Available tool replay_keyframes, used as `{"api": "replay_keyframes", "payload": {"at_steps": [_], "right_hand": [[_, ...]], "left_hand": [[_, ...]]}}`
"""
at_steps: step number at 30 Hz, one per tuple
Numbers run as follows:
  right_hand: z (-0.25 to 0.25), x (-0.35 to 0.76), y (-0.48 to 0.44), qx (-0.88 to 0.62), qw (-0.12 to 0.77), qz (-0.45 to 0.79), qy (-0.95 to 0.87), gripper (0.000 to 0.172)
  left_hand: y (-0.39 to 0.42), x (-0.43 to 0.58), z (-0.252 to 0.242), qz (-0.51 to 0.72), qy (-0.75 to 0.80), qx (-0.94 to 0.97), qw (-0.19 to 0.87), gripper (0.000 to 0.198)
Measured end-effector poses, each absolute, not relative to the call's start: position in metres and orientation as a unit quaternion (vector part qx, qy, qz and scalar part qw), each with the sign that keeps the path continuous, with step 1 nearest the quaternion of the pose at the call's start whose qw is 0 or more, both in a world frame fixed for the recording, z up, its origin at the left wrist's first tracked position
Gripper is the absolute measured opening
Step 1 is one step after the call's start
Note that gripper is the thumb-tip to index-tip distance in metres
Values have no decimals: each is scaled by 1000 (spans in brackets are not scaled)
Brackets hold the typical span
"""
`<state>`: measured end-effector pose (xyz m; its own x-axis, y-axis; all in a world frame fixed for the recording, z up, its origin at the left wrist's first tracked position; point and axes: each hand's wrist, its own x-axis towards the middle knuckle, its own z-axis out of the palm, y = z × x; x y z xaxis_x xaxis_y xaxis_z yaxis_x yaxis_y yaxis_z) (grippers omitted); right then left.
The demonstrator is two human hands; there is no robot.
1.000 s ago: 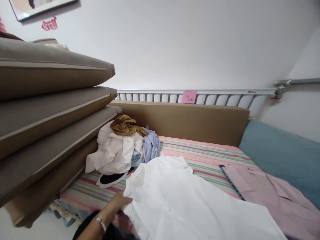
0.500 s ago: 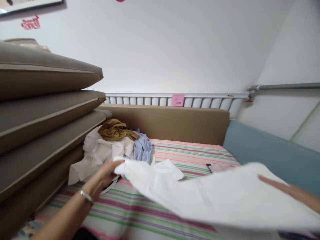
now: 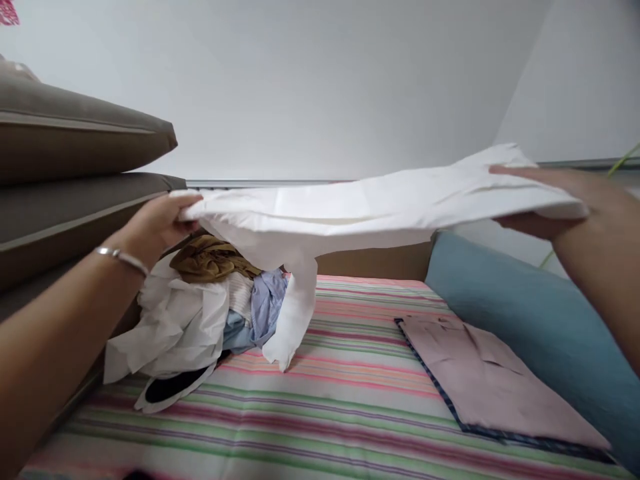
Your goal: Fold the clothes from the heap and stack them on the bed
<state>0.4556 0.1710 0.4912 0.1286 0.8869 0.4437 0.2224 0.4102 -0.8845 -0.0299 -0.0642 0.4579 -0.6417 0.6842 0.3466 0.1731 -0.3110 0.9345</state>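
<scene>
A white shirt [image 3: 350, 213] hangs stretched out level above the striped bed sheet [image 3: 320, 413], one sleeve dangling down to the sheet. My left hand [image 3: 157, 223] is closed on its left end, a silver bracelet on the wrist. My right hand [image 3: 545, 200] grips the right end, thumb on top and fingers under the cloth. A folded pink shirt [image 3: 480, 380] lies flat on a dark board on the sheet, below my right arm.
A heap of clothes [image 3: 200, 307] in white, mustard and light blue sits at the left of the bed. Brown cushions [image 3: 75, 173] are stacked on the left. A blue cushion [image 3: 525, 313] leans at the right, a tan one at the back.
Both hands have lifted the white shirt off the bed and pulled it taut in the air. The folded pink shirt beneath has come into view. The camera has tilted down.
</scene>
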Motion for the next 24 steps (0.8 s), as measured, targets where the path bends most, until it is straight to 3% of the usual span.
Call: {"api": "replay_keyframes", "payload": {"at_steps": [2,5,9,12,15,21,24], "right_hand": [[443,468,158,-477,534,371,-591,58],[340,471,120,-599,452,404,-523,60],[190,463,62,-582,318,599,-448,48],[111,467,39,-553,283,666,-413,39],[86,477,36,-556,276,680,-390,36],[119,490,42,-567,266,628,-462,42],[106,503,45,-584,246,580,-512,44]], "left_hand": [[-85,-30,407,689,597,367,183,49],[-115,-22,299,652,651,282,268,47],[-144,4,155,591,701,147,372,37],[-158,18,92,538,741,111,386,30],[-164,17,77,512,762,100,385,33],[-179,19,86,515,748,130,398,42],[-194,25,69,494,759,139,401,41]]}}
